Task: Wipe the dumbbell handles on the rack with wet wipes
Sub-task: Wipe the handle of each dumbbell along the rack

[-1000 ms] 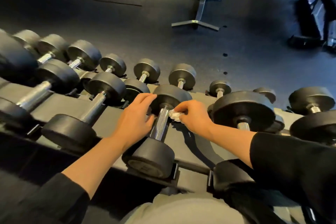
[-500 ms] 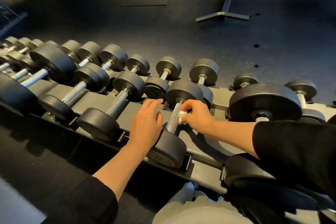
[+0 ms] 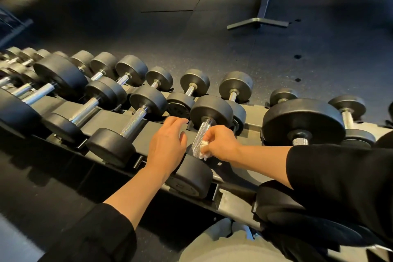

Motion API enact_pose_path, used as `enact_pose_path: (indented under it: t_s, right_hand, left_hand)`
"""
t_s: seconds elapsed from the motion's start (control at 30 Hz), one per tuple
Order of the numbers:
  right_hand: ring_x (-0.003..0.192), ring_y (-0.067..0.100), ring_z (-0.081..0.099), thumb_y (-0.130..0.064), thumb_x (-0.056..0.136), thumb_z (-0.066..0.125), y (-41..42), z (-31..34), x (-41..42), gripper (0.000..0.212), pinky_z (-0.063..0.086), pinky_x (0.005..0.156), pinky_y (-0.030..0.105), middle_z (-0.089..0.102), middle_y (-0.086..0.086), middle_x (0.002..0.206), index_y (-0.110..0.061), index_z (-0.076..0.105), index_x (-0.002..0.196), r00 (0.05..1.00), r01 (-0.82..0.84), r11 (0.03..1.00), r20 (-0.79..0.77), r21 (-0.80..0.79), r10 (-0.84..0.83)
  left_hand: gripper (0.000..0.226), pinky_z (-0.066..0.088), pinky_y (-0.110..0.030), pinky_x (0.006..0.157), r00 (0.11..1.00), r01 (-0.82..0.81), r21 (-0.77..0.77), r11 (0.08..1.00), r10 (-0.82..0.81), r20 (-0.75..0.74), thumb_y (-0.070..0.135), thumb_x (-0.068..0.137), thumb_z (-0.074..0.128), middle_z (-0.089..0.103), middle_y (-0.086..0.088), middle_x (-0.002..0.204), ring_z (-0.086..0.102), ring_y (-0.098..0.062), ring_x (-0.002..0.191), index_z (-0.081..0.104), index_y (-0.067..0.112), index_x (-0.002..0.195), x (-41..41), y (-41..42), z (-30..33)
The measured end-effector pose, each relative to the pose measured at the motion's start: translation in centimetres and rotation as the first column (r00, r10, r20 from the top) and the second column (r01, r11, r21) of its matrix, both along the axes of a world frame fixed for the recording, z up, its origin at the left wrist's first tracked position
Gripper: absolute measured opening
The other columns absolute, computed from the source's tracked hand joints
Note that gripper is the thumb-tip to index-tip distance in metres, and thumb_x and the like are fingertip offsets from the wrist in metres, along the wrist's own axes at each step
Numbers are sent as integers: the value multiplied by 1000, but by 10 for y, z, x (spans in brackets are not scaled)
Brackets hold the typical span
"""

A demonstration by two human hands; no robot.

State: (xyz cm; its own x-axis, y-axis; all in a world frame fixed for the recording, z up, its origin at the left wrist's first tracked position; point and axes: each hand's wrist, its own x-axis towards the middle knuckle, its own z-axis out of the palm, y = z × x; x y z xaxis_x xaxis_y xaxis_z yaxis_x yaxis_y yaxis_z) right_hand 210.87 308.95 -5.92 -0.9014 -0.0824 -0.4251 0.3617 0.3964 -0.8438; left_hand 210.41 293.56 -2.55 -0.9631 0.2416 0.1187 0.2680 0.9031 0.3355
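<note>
My right hand (image 3: pixel 221 143) pinches the wet wipe (image 3: pixel 203 148) against the knurled handle (image 3: pixel 200 138) at 6 o'clock on the rack (image 3: pixel 110 120). Left hand (image 3: pixel 168 144) hovers, fingers loosely spread. One handle underway (others at 9 o'clock look untouched, can't tell).

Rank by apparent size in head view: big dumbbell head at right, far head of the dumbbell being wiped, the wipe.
1. Big dumbbell head, largest.
2. Far head of the wiped dumbbell, though camera distance may skew both.
3. Wipe pinched in right hand, smallest.
</note>
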Motion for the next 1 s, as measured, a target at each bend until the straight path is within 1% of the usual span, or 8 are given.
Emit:
enact_pose_path:
  t_s: [0.17,0.27,0.43,0.63,0.73,0.83,0.9,1.0]
  right_hand:
    - [86,18,64,-1,74,73,4,7,-2,20,55,70,25,65,4,88,-15,64,82,998,-35,988,-58,-149,27]
    - [90,15,60,-6,80,69,13,6,-9,26,52,76,26,62,0,97,-20,59,100,962,149,988,-235,36,-137]
    - [110,25,55,-5,83,67,11,0,-10,39,46,97,37,56,7,121,-15,62,121,959,46,956,-280,289,39]
    - [96,21,58,-2,78,68,3,5,1,19,47,78,27,59,1,100,-14,64,92,943,-47,970,-310,238,122]
    - [95,15,57,-4,81,67,-5,13,10,19,50,83,30,62,1,103,-15,65,95,910,-198,958,-324,209,259]
    - [80,5,56,-6,83,66,-4,18,12,12,44,73,15,66,2,96,-11,68,95,892,-361,929,-263,78,369]
    - [78,3,57,-4,79,69,3,19,8,16,45,71,15,65,-4,89,-13,70,92,924,-293,956,-255,3,284]
    - [96,11,59,-7,84,65,14,10,-4,23,50,88,30,63,-2,105,-15,69,105,925,41,995,-379,92,-3]
  left_hand:
    - [32,44,-26,83,1000,-9,23,1000,9,-11,10,91,53,55,0,120,57,-16,102,59,16,123,1,-3,-3]
    - [31,39,-19,81,1000,-18,32,999,18,-14,11,93,52,55,1,120,56,-13,101,59,17,123,2,-1,-2]
    - [30,38,-18,80,999,-34,51,998,34,-14,10,92,52,55,3,120,56,-11,99,61,17,120,2,-3,-3]
    - [30,37,-17,78,999,-35,65,997,37,-19,10,91,53,56,3,118,50,-3,91,61,17,120,0,-2,-5]
    - [31,35,-16,76,999,-36,58,998,37,-24,9,90,54,56,2,117,54,-8,93,61,15,119,1,-3,-4]
    - [30,34,-16,76,999,-29,66,997,32,-32,7,90,53,57,0,115,54,-9,92,62,14,118,3,-3,-3]
    - [30,35,-16,78,999,-40,72,997,42,-30,7,91,52,58,-1,116,55,-10,96,62,13,118,5,-3,-3]
    - [29,35,-16,82,997,-64,81,995,67,-28,7,92,51,58,0,118,56,-12,101,62,14,119,5,-3,-4]
